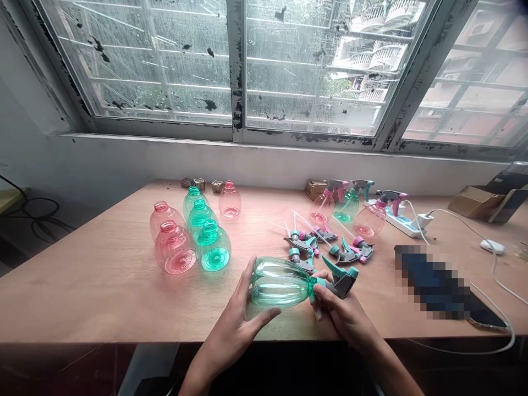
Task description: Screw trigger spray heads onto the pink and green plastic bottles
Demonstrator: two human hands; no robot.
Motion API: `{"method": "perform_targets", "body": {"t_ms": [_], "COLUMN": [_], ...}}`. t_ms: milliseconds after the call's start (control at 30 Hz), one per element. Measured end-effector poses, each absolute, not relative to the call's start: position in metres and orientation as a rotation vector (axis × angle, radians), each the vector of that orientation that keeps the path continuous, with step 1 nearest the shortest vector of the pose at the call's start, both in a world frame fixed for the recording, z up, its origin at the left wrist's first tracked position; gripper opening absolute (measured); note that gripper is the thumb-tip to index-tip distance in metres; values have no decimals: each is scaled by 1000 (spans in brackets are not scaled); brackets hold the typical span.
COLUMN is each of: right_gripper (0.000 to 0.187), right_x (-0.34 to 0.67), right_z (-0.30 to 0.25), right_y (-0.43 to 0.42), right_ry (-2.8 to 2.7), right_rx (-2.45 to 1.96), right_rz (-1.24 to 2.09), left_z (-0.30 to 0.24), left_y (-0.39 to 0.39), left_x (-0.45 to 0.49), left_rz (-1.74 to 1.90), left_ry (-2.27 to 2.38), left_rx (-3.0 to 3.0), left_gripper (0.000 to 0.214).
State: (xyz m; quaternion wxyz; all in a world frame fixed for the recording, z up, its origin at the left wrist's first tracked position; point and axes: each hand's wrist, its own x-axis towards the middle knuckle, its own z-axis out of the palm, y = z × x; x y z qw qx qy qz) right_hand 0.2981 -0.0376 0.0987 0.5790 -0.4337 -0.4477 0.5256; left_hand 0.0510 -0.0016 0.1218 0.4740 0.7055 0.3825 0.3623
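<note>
My left hand (pixel 237 322) wraps round the body of a clear green spray bottle (pixel 280 283) lying on its side just above the wooden table (pixel 103 297). My right hand (pixel 344 313) pinches the bottle's neck where a grey and teal trigger head (pixel 340 278) sits on it. Several loose trigger heads with dip tubes (pixel 313 245) lie just beyond the bottle. To the left stand several open pink and green bottles (pixel 193 239) without heads.
Three bottles with trigger heads fitted (pixel 350 206) stand at the back right. A white power strip (pixel 406 224), cables, a white mouse (pixel 492 246) and a dark phone (pixel 482 313) lie to the right. Small boxes line the wall under the window.
</note>
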Motion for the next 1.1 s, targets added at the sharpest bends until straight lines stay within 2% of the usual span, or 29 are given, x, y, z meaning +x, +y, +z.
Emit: {"method": "perform_targets", "body": {"t_ms": [1100], "right_gripper": [28], "right_x": [300], "right_z": [96], "right_y": [-38], "right_ry": [-1057], "right_rx": [-988], "right_rz": [1241], "left_z": [122], "left_y": [-2], "left_x": [51], "left_rz": [865], "left_ry": [946], "left_rx": [1710], "left_gripper": [88]}}
